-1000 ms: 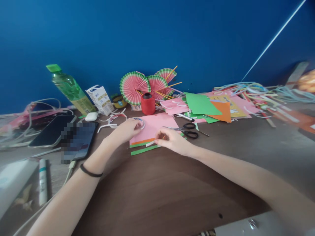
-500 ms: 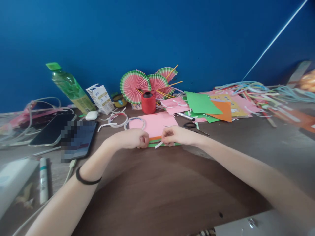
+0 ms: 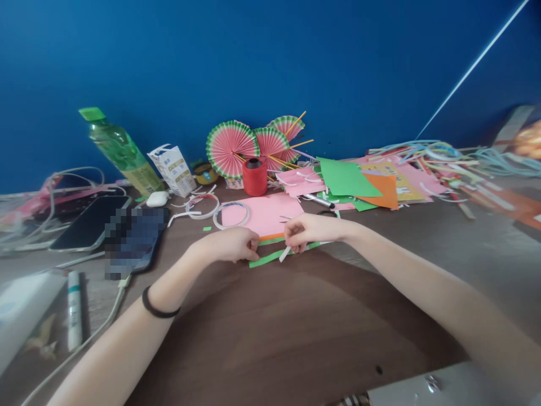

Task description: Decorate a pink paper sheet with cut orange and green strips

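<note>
- Right hand [image 3: 311,230]: thumb and fingers closed; a short white strip [image 3: 284,255] is pinched at the tips, its free end pointed down and leftward.
- Left hand [image 3: 234,244]: fingers curled, placed at the near left corner of the pink sheet [image 3: 260,213]; whether anything is gripped cannot be told.
- Pink sheet: laid flat on the desk [image 3: 270,321], beyond the fingers; an orange strip [image 3: 273,237] is seen along its near edge.
- Green strip [image 3: 267,259]: laid slantwise between the hands, partly covered by the right.
- White tape roll [image 3: 216,219]: laid flat, overlapped with the sheet's left side.
- Scissors [image 3: 326,213]: mostly hidden by the right hand.
- Red spool [image 3: 255,179]: stood upright behind the sheet, before pleated fans [image 3: 226,149].
</note>
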### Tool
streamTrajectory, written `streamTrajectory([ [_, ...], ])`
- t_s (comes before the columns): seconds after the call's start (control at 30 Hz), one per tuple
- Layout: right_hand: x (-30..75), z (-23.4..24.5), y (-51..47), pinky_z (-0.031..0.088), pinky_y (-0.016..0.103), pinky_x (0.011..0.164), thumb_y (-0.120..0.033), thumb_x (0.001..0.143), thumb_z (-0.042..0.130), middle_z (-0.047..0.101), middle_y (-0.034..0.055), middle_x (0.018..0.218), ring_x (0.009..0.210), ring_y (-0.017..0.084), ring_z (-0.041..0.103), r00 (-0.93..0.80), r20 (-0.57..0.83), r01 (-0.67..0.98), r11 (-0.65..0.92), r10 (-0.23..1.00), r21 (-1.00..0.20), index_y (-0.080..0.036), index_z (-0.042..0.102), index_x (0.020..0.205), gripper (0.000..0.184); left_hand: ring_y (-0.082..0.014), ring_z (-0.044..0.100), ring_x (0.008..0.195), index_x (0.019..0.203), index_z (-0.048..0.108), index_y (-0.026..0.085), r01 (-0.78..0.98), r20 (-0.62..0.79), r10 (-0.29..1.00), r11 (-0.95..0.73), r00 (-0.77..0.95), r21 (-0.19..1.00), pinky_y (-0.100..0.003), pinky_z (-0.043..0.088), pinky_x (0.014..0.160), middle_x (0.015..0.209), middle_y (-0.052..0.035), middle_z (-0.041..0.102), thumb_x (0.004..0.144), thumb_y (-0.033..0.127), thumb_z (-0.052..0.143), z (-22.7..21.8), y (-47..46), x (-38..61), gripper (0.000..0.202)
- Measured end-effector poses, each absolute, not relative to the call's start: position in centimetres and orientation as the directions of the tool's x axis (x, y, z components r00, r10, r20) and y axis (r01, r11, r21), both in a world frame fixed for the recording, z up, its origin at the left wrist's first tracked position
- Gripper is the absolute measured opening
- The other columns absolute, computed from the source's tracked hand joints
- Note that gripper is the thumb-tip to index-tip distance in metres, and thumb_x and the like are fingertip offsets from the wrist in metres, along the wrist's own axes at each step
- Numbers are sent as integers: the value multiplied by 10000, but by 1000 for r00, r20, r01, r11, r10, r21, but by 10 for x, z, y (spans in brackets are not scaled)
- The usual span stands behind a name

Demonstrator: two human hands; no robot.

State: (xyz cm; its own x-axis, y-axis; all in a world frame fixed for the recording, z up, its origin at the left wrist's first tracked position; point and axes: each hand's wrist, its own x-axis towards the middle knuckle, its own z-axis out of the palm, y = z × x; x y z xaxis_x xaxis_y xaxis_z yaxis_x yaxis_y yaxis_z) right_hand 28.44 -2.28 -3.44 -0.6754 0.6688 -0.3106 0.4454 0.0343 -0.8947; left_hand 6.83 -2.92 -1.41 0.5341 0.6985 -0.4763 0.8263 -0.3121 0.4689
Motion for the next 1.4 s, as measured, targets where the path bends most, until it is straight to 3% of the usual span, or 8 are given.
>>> streamTrajectory([
  [0.2, 268, -29, -35, 341, 149, 339, -173, 701, 553, 558, -17, 557, 393, 59, 528, -519, -266, 370, -68, 813, -927, -129, 547, 661, 60, -128, 526, 530, 652, 569, 178, 793, -477, 673, -285, 566, 539, -204, 361, 453, 609, -3, 598, 664, 332, 497, -13, -29, 71, 170],
  [0.33, 261, -31, -43, 391, 162, 364, -188, 716, 543, 569, -1, 598, 419, 81, 571, -523, -274, 283, -138, 807, -949, -126, 526, 659, 86, -136, 570, 661, 718, 591, 166, 721, -431, 656, -260, 620, 642, -206, 424, 558, 771, -33, 639, 702, 292, 454, -1, -28, 72, 188],
  [0.5, 259, -35, -45, 390, 166, 372, -199, 711, 545, 581, 7, 623, 445, 94, 592, -522, -275, 272, -148, 807, -951, -131, 514, 660, 90, -134, 568, 676, 725, 594, 165, 699, -442, 612, -270, 655, 663, -211, 434, 595, 754, -24, 630, 706, 296, 467, 1, -28, 73, 183],
  [0.73, 264, -35, -44, 315, 171, 378, -308, 682, 586, 565, -29, 574, 368, 39, 463, -530, -278, 556, 81, 801, -827, -141, 555, 658, 172, -140, 570, 680, 730, 605, 153, 697, -452, 573, -329, 684, 638, -221, 415, 635, 697, -8, 625, 698, 294, 456, -14, -24, 73, 208],
  [0.83, 264, -40, -44, 311, 185, 391, -392, 679, 585, 567, -29, 580, 369, 42, 436, -535, -271, 618, 152, 800, -772, -148, 576, 679, 245, -151, 568, 678, 706, 608, 153, 717, -468, 583, -317, 664, 621, -222, 402, 604, 705, -13, 635, 676, 282, 449, -18, -26, 75, 207],
  [1.0, 260, -46, -45, 301, 189, 427, -366, 688, 570, 544, -25, 529, 445, 65, 443, -513, -211, 689, 254, 832, -678, -147, 593, 630, 227, -151, 560, 669, 723, 635, 151, 763, -496, 604, -335, 624, 553, -221, 382, 588, 714, -16, 645, 662, 280, 437, -18, -30, 80, 244],
  [1.17, 258, -48, -47, 295, 183, 398, -345, 692, 572, 554, -21, 524, 415, 67, 457, -499, -236, 706, 234, 834, -668, -149, 586, 634, 205, -138, 516, 602, 702, 644, 150, 807, -501, 641, -376, 582, 455, -220, 331, 521, 680, -14, 630, 667, 317, 434, -17, -32, 82, 271],
  [1.4, 259, -50, -47, 334, 166, 374, -315, 708, 562, 559, -28, 535, 359, 62, 491, -503, -273, 688, 188, 820, -701, -151, 564, 659, 171, -119, 444, 504, 596, 581, 163, 831, -492, 680, -360, 544, 423, -226, 274, 458, 557, 0, 545, 662, 306, 432, -14, -38, 88, 217],
])
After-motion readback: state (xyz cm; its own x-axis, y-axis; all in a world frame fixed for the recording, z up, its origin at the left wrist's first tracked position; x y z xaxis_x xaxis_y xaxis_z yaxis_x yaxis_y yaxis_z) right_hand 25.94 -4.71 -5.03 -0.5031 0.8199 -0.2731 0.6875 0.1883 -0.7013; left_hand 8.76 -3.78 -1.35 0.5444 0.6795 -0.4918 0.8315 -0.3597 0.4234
